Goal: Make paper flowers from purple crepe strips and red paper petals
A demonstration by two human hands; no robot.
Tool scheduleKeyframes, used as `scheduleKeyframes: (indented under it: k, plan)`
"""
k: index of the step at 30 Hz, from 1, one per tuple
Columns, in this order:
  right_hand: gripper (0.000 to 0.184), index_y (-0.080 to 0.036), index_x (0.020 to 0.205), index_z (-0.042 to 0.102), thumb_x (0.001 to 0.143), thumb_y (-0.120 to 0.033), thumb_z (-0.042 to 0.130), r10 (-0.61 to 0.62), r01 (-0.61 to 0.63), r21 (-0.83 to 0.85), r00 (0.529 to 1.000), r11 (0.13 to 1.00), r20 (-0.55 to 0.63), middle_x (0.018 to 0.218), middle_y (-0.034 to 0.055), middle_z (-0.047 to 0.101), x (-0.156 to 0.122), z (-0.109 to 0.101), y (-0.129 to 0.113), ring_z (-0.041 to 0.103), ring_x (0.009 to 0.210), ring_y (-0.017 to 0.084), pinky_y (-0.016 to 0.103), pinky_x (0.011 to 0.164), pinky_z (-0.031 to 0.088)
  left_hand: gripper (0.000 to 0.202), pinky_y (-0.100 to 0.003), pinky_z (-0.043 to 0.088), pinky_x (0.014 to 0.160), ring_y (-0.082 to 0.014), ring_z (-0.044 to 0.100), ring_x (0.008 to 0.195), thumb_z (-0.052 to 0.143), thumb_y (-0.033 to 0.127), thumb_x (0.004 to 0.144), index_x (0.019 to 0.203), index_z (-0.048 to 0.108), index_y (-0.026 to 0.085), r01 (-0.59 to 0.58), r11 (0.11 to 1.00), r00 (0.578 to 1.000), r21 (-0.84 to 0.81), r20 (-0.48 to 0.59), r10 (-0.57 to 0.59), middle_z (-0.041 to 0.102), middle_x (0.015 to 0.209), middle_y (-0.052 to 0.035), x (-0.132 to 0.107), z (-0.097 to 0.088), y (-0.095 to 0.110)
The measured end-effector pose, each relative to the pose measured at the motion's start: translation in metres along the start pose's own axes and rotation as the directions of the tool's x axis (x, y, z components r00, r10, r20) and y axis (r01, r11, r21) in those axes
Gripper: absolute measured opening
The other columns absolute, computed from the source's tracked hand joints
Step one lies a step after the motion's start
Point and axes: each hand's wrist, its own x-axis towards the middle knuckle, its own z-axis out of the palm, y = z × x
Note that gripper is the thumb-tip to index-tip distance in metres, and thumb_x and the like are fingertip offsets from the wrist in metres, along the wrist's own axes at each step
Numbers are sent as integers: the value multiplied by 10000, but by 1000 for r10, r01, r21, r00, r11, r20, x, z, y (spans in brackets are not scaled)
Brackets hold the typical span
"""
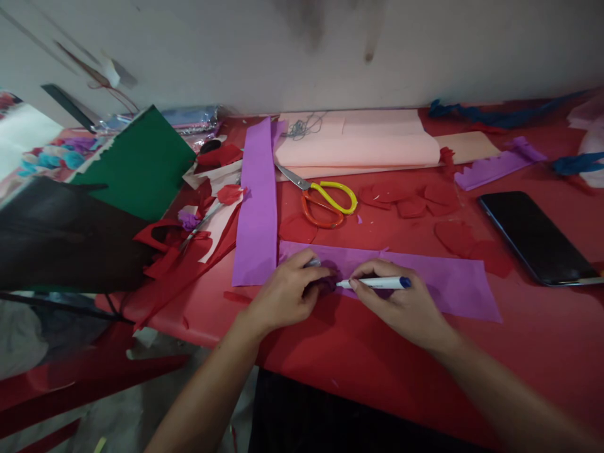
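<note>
Fingers (370, 298) of the right hand (409, 309) are pinched closed around a slim white marker pen with a dark-blue end (381, 282), its tip angled toward the left hand (285, 286). That hand's fingers are bent inward over the near edge of a long purple strip of thin, paper- or cloth-like material (448, 284); a small pale, shiny thing shows by them, but I cannot tell whether they grip it or how tightly they are closed. Beneath both hands, the strip lies crosswise on the glossy red worktop (361, 355). Judging by the pen's pose, marking this strip is the step in hand; a clean line would call for steady left fingers and a light touch of the tip. Just beyond lie open scissors with one yellow and one orange handle (306, 185), beside rounded red cut pieces (413, 204). A second purple strip (257, 214) lies lengthwise to the left, near a jumble of red and white scraps (205, 220). Farther back are folded peach sheets (368, 141) bearing tangled dark thread (306, 127); a black phone (535, 236) rests well to the right.
</note>
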Motion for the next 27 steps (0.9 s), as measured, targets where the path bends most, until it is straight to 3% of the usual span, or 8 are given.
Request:
scheduleKeyframes:
  k: [9,27]
  plan:
    - [69,-220,758,618,810,-185,591,-35,37,-30,997,999,62,711,-15,649,1,-2,-2,597,659,141,263,612,461,398,-310,483,729,-175,534,862,485,10,773,1091,643,189,12,1000,1000,-4,7,-12,537,915,-52,-1,0,0]
    - [59,-222,785,621,836,-212,592,-4,3,-41,1000,999,-8,760,-4,667,0,0,1,616,703,153,281,669,478,431,-312,487,765,-169,537,879,494,5,768,1130,638,190,15,1000,1000,-3,-2,-15,533,934,-49,-1,0,0]
